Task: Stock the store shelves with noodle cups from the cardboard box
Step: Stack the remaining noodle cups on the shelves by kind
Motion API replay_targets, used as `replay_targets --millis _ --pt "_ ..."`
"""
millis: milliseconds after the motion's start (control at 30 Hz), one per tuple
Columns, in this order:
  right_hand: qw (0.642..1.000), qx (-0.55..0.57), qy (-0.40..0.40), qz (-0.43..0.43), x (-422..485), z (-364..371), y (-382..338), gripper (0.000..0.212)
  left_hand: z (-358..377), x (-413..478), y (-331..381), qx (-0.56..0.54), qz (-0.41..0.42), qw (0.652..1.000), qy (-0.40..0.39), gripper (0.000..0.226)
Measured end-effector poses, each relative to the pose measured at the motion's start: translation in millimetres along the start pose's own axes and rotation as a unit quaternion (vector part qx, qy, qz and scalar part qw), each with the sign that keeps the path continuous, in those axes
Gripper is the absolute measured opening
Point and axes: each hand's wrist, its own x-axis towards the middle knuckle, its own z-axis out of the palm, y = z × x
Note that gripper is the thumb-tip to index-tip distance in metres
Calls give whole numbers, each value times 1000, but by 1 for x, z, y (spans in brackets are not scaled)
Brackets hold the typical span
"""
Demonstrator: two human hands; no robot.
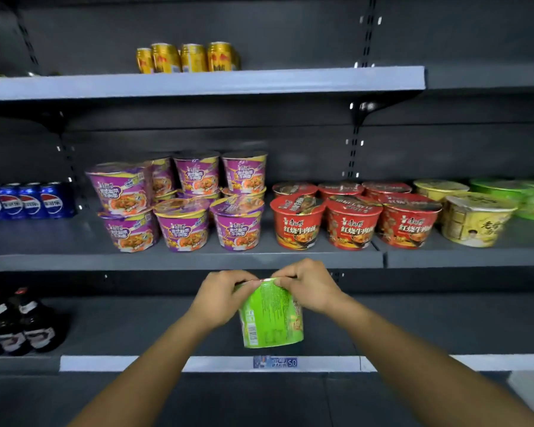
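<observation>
You hold the green noodle cup (270,315) at lower centre of the frame, over the bottom shelf (136,328). Your left hand (219,298) and right hand (309,288) pinch its rim with curled fingers, probably to keep it upright for placing.

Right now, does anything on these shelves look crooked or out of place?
Yes: on the middle shelf, the left front stack of purple noodle cups looks askew, its top cup tilted on the one beneath. The red cups beside them stand level.
</observation>
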Motion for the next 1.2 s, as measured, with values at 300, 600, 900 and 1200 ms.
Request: replay_targets --millis 300,600,900,1200 --pt "993 53 84 -56 -8 -69 -15 15 -17 25 58 -105 -23 992 60 12" --pt "975 175 112 -74 -32 -136 -1 17 -11 43 106 -330 -45 942 36 21" --pt "970 195 126 -67 -71 -207 38 18 26 66 175 -386 5 922 30 17" --pt "989 -12 122 -78 -102 -270 62 17 80 99 267 -238 77 963 102 9"
